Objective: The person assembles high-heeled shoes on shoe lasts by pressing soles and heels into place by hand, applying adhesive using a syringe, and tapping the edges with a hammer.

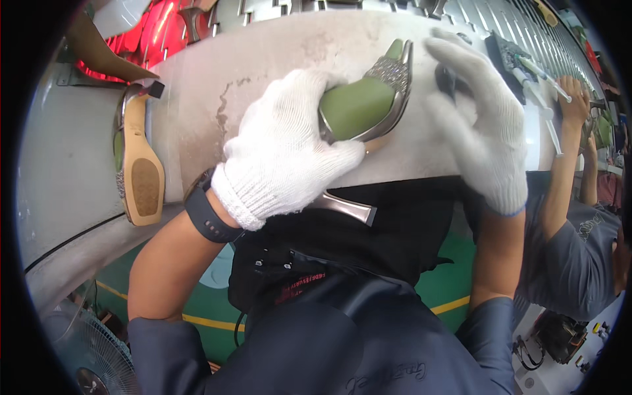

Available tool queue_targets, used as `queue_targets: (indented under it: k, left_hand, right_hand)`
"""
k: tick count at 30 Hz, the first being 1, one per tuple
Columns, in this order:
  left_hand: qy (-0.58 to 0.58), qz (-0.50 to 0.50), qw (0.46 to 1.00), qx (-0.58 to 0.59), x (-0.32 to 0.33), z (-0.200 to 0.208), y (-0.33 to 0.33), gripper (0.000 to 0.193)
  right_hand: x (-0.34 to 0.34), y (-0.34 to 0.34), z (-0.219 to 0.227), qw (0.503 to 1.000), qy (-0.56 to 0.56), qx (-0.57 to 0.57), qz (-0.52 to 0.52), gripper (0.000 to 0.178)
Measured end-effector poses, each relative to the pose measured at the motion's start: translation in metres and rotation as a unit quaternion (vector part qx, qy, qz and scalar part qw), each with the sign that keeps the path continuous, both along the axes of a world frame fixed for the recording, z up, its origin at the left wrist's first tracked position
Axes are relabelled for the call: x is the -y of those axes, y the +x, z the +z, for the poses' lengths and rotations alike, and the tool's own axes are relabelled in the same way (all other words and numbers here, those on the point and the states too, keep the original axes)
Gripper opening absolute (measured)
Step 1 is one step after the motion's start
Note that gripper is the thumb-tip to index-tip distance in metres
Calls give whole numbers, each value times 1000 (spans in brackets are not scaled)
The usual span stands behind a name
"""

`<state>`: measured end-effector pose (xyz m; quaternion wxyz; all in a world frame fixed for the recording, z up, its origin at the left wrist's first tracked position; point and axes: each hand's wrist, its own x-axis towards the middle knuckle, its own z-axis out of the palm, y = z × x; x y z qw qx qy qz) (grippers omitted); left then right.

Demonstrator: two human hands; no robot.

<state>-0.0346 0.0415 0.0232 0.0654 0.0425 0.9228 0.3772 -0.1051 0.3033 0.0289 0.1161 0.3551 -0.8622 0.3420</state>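
Note:
My left hand (283,145), in a white knit glove, grips a high-heeled shoe with a green shoe last (359,105) inside it. The shoe has a glittering silver strap (388,72), and its toe points away from me. Its metallic heel (349,208) sticks out below my hand, over the bench's near edge. To the right, my gloved right hand (484,118) is smeared by motion, its thumb and fingers apart. A dark rounded thing (446,81) shows between them; I cannot tell its kind or whether they touch it.
Another heeled shoe (141,158) lies on its side at the left, tan sole showing. The pale bench (204,118) spans the front. Metal rollers (296,8) run behind it. A co-worker's arm (566,151) reaches in at the right beside white-handled tools (543,99). A fan (92,355) stands lower left.

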Motion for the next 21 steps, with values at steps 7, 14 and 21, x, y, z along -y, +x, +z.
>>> queue_targets:
  k: [7,14,21]
  left_hand:
    - [14,-8,999,-40,0,3,4,71]
    - [-34,-49,988,-142,-8,-7,-3,97]
    - [-56,-184,966,-172,-26,8,-20,104]
  right_hand:
    - [-24,-21,-58,979,-35,-103,-172,32]
    - [-33,17,-44,976,97,-122,-151,41]
    - [-28,61,-34,979,-7,20,-202,34]
